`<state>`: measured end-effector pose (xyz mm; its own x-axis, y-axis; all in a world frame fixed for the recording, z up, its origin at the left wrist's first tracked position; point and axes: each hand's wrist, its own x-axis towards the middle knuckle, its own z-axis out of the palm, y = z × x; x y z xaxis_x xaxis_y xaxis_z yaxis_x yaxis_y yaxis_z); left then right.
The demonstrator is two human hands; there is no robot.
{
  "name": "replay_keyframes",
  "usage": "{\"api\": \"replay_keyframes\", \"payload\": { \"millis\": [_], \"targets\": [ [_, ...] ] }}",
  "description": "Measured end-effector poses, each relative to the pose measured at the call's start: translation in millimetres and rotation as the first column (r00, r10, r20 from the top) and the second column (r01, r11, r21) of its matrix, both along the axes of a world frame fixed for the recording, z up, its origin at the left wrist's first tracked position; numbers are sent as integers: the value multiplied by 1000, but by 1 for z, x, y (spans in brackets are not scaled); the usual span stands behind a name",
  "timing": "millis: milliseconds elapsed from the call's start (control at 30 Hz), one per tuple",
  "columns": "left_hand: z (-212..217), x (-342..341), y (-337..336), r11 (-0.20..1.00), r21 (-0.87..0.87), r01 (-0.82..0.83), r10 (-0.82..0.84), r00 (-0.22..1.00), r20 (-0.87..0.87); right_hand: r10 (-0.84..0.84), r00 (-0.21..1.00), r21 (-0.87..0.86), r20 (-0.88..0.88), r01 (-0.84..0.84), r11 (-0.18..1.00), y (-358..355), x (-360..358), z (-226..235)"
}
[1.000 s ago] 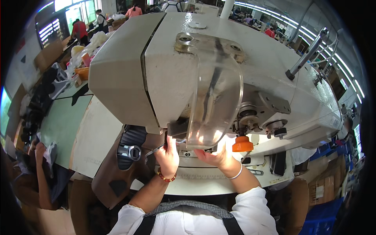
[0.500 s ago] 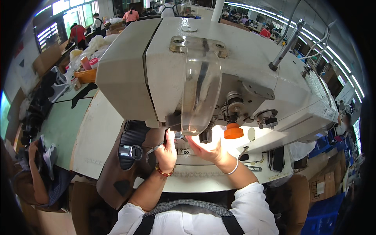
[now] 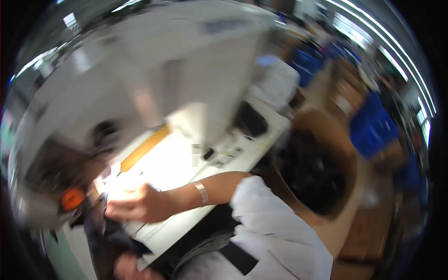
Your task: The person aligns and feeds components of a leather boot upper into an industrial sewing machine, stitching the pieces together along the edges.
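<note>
The whole view is smeared by motion. My right hand (image 3: 142,204) is beside the brightly lit bed of a white sewing machine (image 3: 214,51), its fingers curled. Dark material (image 3: 114,233) lies against those fingertips, but what they grip is too blurred to make out. Low at the picture's edge, my left hand (image 3: 133,268) shows only in part, close to the same dark material; its fingers are smeared. An orange round knob (image 3: 73,199) on the machine stands to the left of my right hand.
A yellow strip (image 3: 144,148) lies on the lit machine bed. A black flat object (image 3: 251,120) and small items rest on the white table (image 3: 233,169). Right of it stands a cardboard bin (image 3: 347,186) of dark pieces, with blue crates (image 3: 375,123) beyond.
The view has swung to the right, so machine and hands now appear further left. Both hands have come away from beneath the machine head, the left one down to the lower edge.
</note>
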<state>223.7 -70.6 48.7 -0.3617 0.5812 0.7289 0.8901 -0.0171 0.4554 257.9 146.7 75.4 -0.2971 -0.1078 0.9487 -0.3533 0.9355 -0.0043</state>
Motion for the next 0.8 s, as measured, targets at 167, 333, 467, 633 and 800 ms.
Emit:
{"api": "replay_keyframes", "payload": {
  "millis": [167, 333, 467, 633, 800],
  "targets": [
    [44, -74, -89, 935, -276, -221, 273, 948, 165, 43, 876, -112, 480, 13, 994, -29, -16, -39],
    [73, -177, -133, 909, -409, 73, 246, 699, 671, 147, 893, -361, 426, 18, 933, -62, -40, -76],
    [32, -207, -113, 837, -275, 473, -9, 514, 858, 460, 793, -655, 400, -103, 748, -75, -45, -84],
    [29, -158, -90, 807, -378, 454, 6, 634, 774, 436, 791, -671, 429, -45, 740, -74, -50, -93],
    [44, -107, -100, 821, -269, 503, -3, 475, 880, 505, 735, -689, 453, -71, 722, -66, -46, -74]
  ]
}}
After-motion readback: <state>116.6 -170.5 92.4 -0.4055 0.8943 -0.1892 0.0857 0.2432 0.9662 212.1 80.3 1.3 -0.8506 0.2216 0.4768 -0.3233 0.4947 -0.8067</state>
